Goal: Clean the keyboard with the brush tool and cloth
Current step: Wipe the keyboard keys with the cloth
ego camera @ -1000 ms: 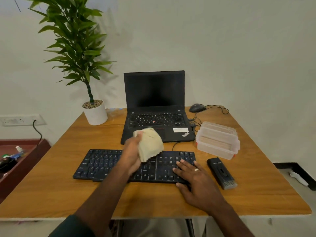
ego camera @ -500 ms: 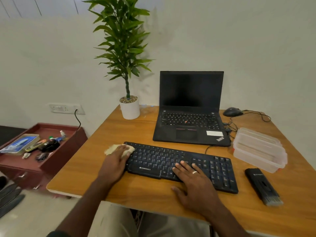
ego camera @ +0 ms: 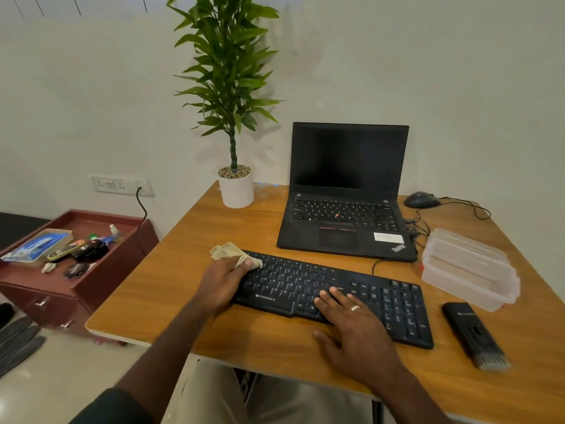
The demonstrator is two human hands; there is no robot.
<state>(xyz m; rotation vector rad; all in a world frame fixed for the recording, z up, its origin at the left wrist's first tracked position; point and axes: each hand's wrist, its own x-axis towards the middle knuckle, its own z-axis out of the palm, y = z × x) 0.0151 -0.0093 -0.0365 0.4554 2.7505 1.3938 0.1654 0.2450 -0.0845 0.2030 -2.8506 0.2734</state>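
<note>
A black keyboard (ego camera: 373,296) lies across the wooden table (ego camera: 195,249) in front of me. My left hand (ego camera: 223,280) presses a crumpled beige cloth (ego camera: 227,254) onto the keyboard's far left end, fingers closed over the cloth. My right hand (ego camera: 351,325) rests flat on the keys near the keyboard's middle, fingers spread, holding nothing. The black brush tool (ego camera: 472,333) lies on the table to the right of the keyboard, bristles toward me, untouched.
Behind the keyboard stands an open black laptop (ego camera: 345,194). A white potted plant (ego camera: 236,188) is at the back left, a mouse (ego camera: 421,199) with cable at the back right. Clear plastic boxes (ego camera: 467,267) sit right. A red side cabinet (ego camera: 61,258) with clutter stands left.
My left hand brought the cloth down from above the keys to the keyboard's left end and shifted it onto the corner keys. My view swung left. The right hand stayed on the keys.
</note>
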